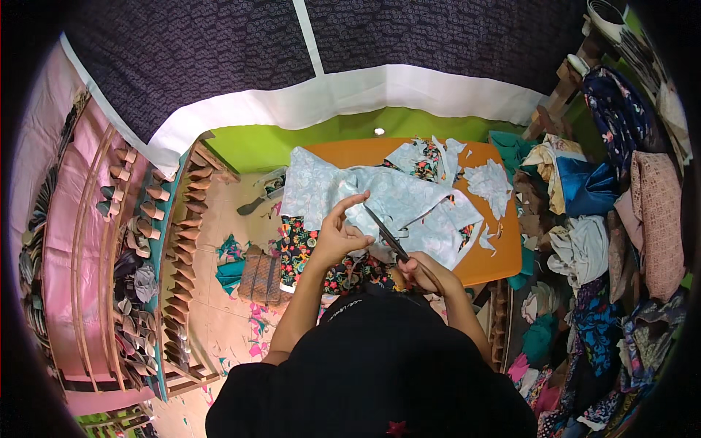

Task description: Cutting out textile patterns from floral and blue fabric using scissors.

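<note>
Over the orange table [409, 148] lies a floral cloth [314, 179], pale side up, with its dark flowered side showing along the near edge. My left hand [339, 237] is above this cloth, thumb and forefinger spread wide apart; its other fingers are partly hidden. Dark scissors [385, 233] are gripped in my right hand [422, 274], their blades slanting up and left toward the gap between my left thumb and forefinger. Whether the blades touch the cloth, I cannot tell.
Pale cloth scraps [488, 186] lie on the table's right side. Fabric piles [584, 248] crowd the right. Racks of shoe forms [188, 255] stand at left, with colourful scraps [259, 325] on the floor. A dark patterned curtain [219, 66] hangs ahead.
</note>
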The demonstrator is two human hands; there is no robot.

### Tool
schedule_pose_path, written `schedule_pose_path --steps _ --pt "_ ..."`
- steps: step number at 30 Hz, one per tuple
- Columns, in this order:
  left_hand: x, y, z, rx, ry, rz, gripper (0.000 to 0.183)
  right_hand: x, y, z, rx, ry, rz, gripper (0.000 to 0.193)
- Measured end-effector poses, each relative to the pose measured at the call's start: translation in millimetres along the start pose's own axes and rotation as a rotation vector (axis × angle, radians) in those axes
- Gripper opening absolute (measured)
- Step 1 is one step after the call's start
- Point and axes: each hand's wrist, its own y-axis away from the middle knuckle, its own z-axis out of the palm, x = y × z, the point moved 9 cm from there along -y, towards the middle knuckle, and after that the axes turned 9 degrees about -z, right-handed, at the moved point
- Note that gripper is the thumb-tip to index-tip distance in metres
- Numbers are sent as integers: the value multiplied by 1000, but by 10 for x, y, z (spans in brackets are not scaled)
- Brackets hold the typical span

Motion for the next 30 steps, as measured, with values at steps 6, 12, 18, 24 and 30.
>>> schedule_pose_path --steps 6,12,18,24,30 --pt "-21 6 -20 -18 1 -32 66 -171 5 38 -28 120 -53 72" --pt "-9 -29 53 -80 -16 -57 66 -16 -12 70 -15 -10 66 66" --pt "22 -26 17 -44 12 -48 68 -53 -7 53 -4 -48 -14 63" --pt "-7 -40 20 -80 -49 -52 71 -110 7 27 -9 -21 -115 63" --pt "33 -59 152 -115 -66 -72 74 -10 -15 52 2 -23 26 62"
